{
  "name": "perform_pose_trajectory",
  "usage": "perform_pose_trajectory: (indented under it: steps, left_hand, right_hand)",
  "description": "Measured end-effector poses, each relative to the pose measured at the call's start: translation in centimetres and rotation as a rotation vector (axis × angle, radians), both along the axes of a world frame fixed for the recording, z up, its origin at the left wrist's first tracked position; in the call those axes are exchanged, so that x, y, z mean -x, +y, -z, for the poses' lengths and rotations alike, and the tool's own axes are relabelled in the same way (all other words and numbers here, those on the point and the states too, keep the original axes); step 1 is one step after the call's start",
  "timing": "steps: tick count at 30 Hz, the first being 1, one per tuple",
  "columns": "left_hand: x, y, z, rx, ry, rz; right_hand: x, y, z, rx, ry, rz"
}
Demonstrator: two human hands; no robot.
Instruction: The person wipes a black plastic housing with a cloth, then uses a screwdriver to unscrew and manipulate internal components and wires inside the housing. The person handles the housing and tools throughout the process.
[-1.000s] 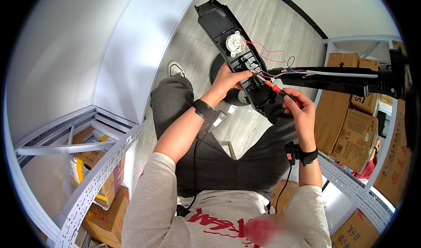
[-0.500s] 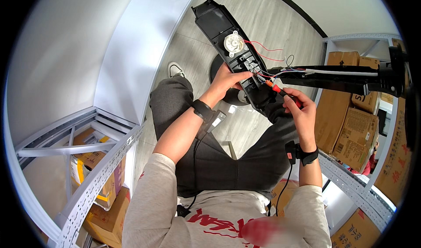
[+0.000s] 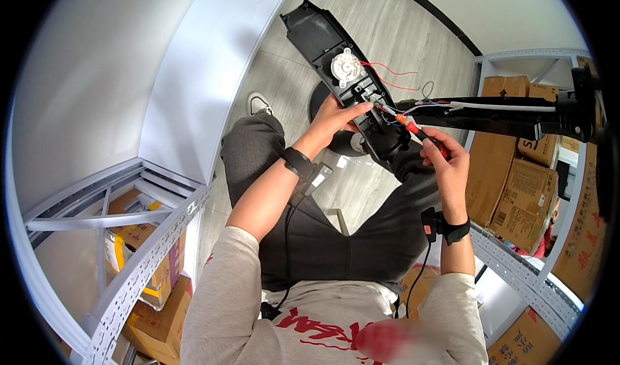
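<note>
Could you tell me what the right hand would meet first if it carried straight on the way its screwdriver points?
Most likely the black housing: the right hand aims its screwdriver up-left at the wiring beside the left hand. Depth is unclear.

We are sitting with the housing [image 3: 352,84] lying across our knees, our left hand [image 3: 336,116] resting on it and our right hand [image 3: 449,165] just right of it. The screwdriver [image 3: 420,132] is lying between them, boxes [image 3: 516,171] are sitting on the rack to the right, and a shelf [image 3: 129,249] is standing to the left.
</note>
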State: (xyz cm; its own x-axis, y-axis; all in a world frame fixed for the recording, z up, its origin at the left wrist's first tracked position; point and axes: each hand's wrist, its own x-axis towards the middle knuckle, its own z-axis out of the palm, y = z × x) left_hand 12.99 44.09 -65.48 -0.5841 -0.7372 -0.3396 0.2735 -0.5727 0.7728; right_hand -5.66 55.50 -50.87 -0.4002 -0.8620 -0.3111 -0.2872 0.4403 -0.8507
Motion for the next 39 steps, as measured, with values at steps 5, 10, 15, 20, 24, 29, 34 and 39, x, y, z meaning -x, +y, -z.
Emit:
perform_pose_trajectory:
  steps: [5,10,15,20,24,29,34,39]
  left_hand:
    - [-0.2,-0.2,0.1,-0.044,0.017,0.024]
    - [0.2,-0.3,0.4,-0.088,-0.002,-0.054]
    - [0.1,-0.6,0.9,-0.096,-0.096,-0.103]
    - [0.4,-0.3,1.2,-0.009,-0.086,-0.167]
    - [0.6,-0.2,1.1,0.048,-0.03,-0.202]
    - [0.6,-0.4,1.2,0.098,0.048,-0.239]
    - [0.3,-0.4,0.7,0.011,0.049,-0.174]
    - [0.1,-0.4,1.3,0.02,0.046,-0.15]
  right_hand:
    - [0.3,0.0,0.2,0.029,-0.006,0.0]
    - [0.2,0.0,0.2,0.03,-0.013,-0.005]
    - [-0.1,-0.2,0.3,0.039,-0.017,-0.012]
    - [0.1,-0.2,0.5,0.04,-0.008,-0.021]
    - [-0.1,-0.4,0.3,0.043,-0.006,-0.018]
    - [-0.4,-0.6,0.3,0.037,0.004,-0.015]
    - [-0.3,-0.7,0.6,0.049,0.002,-0.017]
    - [-0.4,-0.6,0.4,0.042,-0.001,-0.004]
